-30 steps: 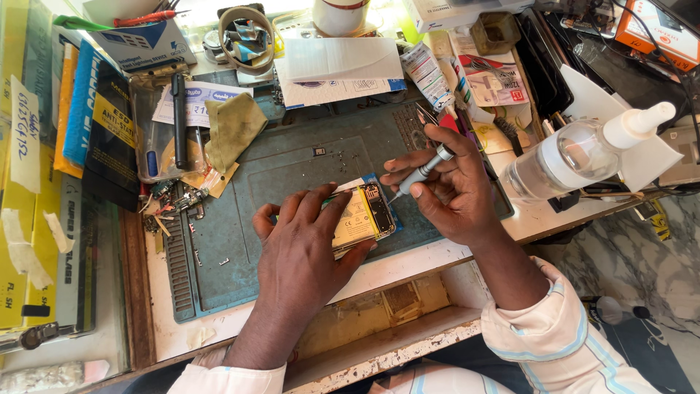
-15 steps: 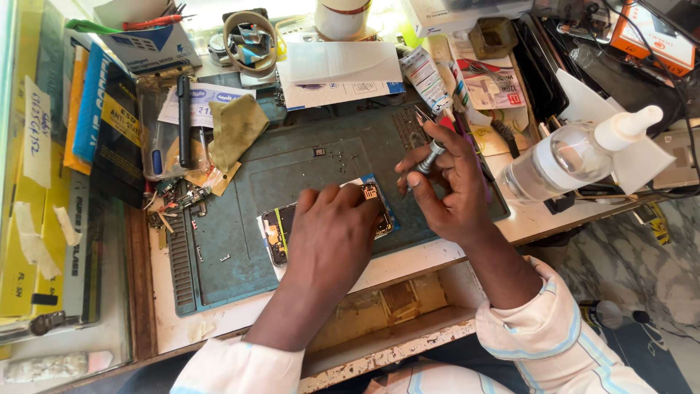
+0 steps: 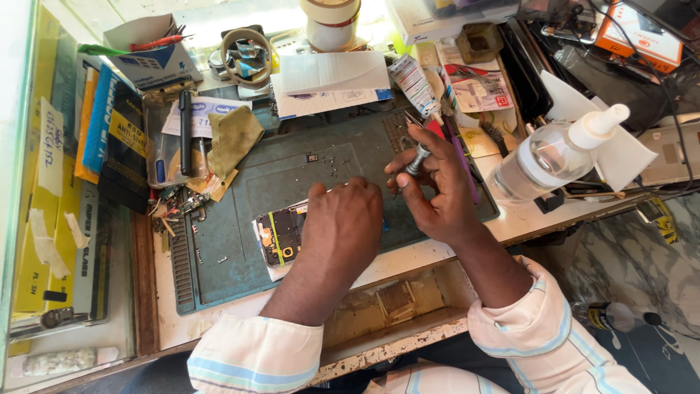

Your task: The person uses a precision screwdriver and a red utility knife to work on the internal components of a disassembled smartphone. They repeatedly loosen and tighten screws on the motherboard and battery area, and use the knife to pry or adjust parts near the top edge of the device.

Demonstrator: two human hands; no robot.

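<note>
An opened phone, its back off so a dark circuit board with a yellow-green edge shows, lies near the front of a grey-green work mat on the bench. The left hand lies flat over the phone's right part, fingers curled down and pressing it to the mat, so only the left end shows. Just right of it, the right hand hovers above the mat, thumb and fingers pinched round a small silver screwdriver. A clear spray bottle lies on its side to the right. 1 roll of tape stands behind.
</note>
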